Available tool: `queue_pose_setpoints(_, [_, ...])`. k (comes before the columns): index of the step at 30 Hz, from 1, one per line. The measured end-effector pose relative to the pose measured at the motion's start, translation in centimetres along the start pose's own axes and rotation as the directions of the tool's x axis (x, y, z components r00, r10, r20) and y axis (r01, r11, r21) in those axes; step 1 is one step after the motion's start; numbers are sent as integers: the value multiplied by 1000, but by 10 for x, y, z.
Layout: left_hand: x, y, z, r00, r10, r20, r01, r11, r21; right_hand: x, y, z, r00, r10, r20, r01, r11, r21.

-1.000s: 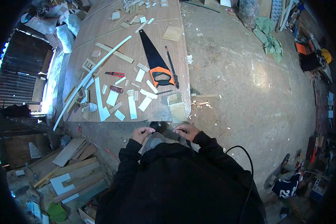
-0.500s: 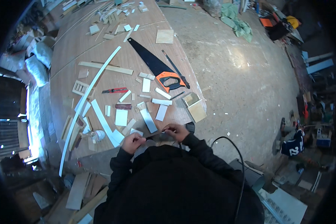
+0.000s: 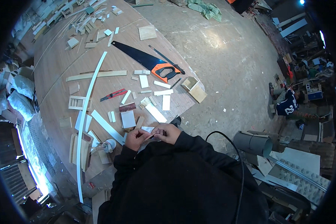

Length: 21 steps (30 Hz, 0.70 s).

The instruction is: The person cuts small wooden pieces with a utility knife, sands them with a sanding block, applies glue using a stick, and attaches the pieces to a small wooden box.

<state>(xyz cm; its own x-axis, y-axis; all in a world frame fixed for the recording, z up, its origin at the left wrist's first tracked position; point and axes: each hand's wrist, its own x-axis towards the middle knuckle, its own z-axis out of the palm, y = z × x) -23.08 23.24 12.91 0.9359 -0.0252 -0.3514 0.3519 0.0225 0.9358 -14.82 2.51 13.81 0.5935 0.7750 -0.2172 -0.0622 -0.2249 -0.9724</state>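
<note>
At the near edge of the workbench (image 3: 100,164), my left hand (image 3: 137,139) and my right hand (image 3: 167,133) meet with fingers pinched. A small thin piece shows between the fingertips, too small to name. Just beyond the hands lies a white block (image 3: 147,129). Close by are a white-topped block (image 3: 128,119), a dark red sanding roll or block (image 3: 127,107) and a long white strip (image 3: 155,112). A red utility knife (image 3: 114,95) rests farther off, left of a handsaw (image 3: 138,56) with an orange and black handle.
A long curved white strip (image 3: 86,100) crosses the bench's left side beside a small slatted frame (image 3: 78,102). A glue-smeared clear jar (image 3: 108,145) stands near the left front. A small open wooden box (image 3: 190,84) sits at the right edge. A black cable (image 3: 237,153) loops by my right arm.
My hands have come together from a gap apart, and a small thin piece now shows between their fingertips. The view has turned, so the bench appears shifted left.
</note>
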Motion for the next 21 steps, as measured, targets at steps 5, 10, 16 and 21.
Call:
queue_pose_setpoints(5, [-4,-5,-9,998,57,-1,-57,997,-54,8,-40,9,981,-142,-131,91,938,-335])
queue_pose_setpoints(10, [-12,7,-10,993,115,-5,-115,993,22,12,-40,18,971,-215,-107,165,921,-354])
queue_pose_setpoints(16, [-13,-5,-11,996,79,51,-77,996,-34,12,-39,23,960,-272,-61,232,901,-366])
queue_pose_setpoints(21, [-9,-4,-1,994,36,101,-26,994,-102,2,-35,18,945,-314,-91,261,894,-365])
